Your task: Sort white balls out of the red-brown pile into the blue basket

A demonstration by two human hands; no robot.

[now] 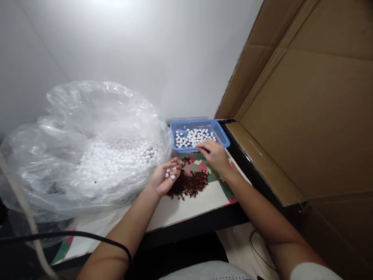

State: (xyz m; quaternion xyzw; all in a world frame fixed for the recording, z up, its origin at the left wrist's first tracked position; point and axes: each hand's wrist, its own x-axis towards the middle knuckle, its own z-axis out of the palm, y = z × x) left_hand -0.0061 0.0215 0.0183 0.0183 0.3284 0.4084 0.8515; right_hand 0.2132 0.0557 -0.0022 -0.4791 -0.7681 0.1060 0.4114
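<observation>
My left hand (pixel 166 177) is palm up and cupped, with a few small white beads (pixel 171 173) lying in it, beside the big clear plastic bag (pixel 87 128) full of white beads (pixel 116 159). My right hand (pixel 214 153) reaches to the near edge of the blue plastic basket (pixel 223 136), fingers together; what they pinch is not visible. White beads (pixel 194 137) cover the basket's bottom. A pile of dark red bits (pixel 190 182) lies on the table between my hands.
A large open cardboard box (pixel 305 116) stands at the right, its flap by the table's edge. A patterned sheet (pixel 204 194) covers the dark table. A black cable (pixel 72 235) runs across the lower left. White wall behind.
</observation>
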